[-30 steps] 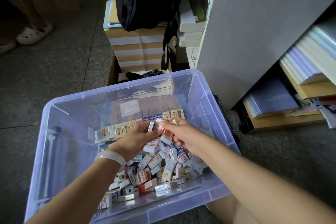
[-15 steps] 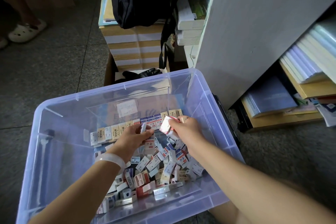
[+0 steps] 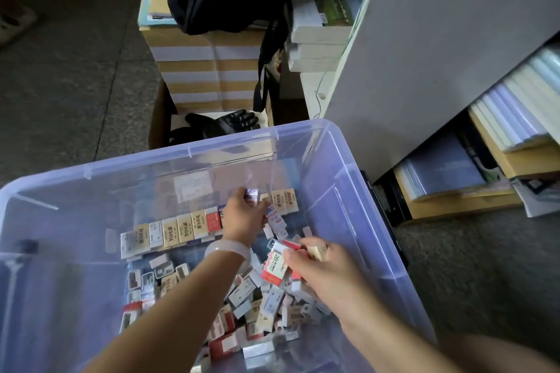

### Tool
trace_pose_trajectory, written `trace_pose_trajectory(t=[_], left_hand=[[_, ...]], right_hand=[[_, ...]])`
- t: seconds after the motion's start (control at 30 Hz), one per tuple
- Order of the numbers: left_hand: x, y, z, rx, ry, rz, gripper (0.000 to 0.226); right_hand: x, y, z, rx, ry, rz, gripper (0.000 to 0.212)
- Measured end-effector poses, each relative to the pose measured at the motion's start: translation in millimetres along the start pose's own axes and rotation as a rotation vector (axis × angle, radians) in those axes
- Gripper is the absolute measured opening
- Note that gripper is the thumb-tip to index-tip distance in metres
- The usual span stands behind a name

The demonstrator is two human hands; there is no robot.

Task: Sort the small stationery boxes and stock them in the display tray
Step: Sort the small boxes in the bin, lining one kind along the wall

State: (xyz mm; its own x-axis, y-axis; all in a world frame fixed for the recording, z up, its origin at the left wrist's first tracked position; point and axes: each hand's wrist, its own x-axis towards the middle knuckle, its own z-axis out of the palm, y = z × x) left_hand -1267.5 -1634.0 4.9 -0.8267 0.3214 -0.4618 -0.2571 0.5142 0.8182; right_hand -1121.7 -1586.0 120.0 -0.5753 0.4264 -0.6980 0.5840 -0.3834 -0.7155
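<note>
Left hand (image 3: 245, 215), white band at its wrist, has moved to the far row and pinches a small purple-white box (image 3: 252, 192); right hand (image 3: 318, 263) has drawn back nearer, grasping a red-and-white "2B" box (image 3: 274, 266) with more behind it. Translucent blue plastic tub (image 3: 357, 179): one upright row of tan and red boxes (image 3: 181, 230) along the far side, loose heap of mixed boxes (image 3: 257, 312) near right. Black glove (image 3: 230, 124) beyond the tub's far rim.
</note>
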Motion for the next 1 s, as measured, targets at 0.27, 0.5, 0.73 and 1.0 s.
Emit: trace_pose_trajectory(t=[0.27, 0.5, 0.73, 1.0], left_hand=[[-1.0, -12.0, 28.0, -0.422, 0.001, -0.285, 0.041], [-3.7, -0.4, 43.5, -0.438, -0.085, -0.401, 0.011], [-3.5, -1.6, 49.9, -0.322, -0.168, -0.298, 0.006], [-2.6, -12.6, 16.3, 0.449, -0.206, 0.316, 0.011]], right_hand=[[1.3, 3.6, 0.5, 0.045, -0.035, -0.012, 0.011], [0.5, 1.4, -0.7, 0.076, -0.027, -0.027, 0.01], [1.9, 0.7, 0.8, 0.056, -0.012, -0.045, 0.009], [0.8, 0.5, 2.2, 0.115, -0.041, -0.021, 0.016]])
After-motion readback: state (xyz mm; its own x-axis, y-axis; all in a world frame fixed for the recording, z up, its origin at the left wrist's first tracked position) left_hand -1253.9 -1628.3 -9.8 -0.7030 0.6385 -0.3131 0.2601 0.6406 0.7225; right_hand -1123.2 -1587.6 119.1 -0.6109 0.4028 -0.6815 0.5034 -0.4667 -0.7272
